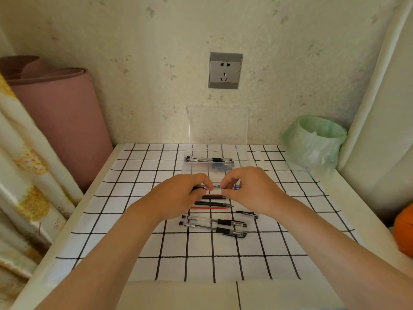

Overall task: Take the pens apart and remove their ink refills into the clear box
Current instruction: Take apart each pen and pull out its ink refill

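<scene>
**Head view: left hand (185,191) and right hand (248,189) grip one pen (215,186) between them**

Nearest, at the lower middle of the frame, two clear pens (212,226) with black grips lie side by side on the checked cloth (134,242) that covers the counter (357,220). Their caps point toward the right of the frame. Just beyond them and a little to the right, a loose cap (247,214) lies alone.

Farther on lies a small row of refills: a red refill (210,207) nearest, then black refills (212,203), with the farthest partly hidden under the hands.

Above that row both hands meet at the centre of the frame. The left fingers curl round the pen's left end, and the right thumb and fingers pinch its right end. The pen is held level and crosswise.

Just behind the hands the clear box (201,170) sits open, its lid (218,126) standing against the wall. A few pens (209,159) lie along its far side.

At the right stand a green bag-lined bin (315,142) and, at the frame's edge, an orange object (404,231). A pink roll (58,121) leans at the left, and a wall socket (225,70) is mounted above the box.
</scene>
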A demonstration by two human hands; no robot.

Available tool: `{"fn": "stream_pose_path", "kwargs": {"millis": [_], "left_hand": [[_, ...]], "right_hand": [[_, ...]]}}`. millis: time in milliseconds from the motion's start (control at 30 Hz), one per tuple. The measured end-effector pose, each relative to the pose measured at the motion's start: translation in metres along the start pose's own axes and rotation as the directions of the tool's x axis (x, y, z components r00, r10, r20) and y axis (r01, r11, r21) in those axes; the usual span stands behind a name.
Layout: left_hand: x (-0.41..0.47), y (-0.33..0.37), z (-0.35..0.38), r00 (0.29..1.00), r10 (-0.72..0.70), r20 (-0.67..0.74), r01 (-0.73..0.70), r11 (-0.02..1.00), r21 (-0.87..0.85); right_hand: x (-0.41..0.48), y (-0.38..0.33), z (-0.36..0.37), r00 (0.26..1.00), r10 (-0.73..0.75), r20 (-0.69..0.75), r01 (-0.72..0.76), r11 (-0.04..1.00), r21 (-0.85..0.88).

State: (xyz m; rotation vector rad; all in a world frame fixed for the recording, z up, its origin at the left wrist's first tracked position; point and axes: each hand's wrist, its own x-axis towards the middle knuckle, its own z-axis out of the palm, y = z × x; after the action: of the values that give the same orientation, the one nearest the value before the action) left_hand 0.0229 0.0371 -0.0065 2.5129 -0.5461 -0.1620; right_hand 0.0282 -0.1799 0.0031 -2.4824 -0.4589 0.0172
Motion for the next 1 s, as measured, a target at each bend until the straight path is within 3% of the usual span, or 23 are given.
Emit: {"fn": "stream_pose_path", "kwargs": {"millis": [167,633,1000], "left_hand": [[-0.001,0.002,0.0,1.0,0.016,0.003,-0.016,1.0,-0.011],[0.0,0.002,-0.001,1.0,0.012,-0.017,-0.012,1.0,-0.003],[0.0,0.007,0.002,1.0,-0.005,0.005,0.006,0.994,-0.114]], "right_hand": [[-0.001,-0.003,0.001,1.0,-0.02,-0.004,0.021,0.997,0.078],[-0.001,-0.005,0.005,0.999,-0.023,-0.041,0.026,0.997,0.07],[-0.006,-0.012,0.003,0.994,-0.104,-0.04,0.107,0.991,0.085]]}}
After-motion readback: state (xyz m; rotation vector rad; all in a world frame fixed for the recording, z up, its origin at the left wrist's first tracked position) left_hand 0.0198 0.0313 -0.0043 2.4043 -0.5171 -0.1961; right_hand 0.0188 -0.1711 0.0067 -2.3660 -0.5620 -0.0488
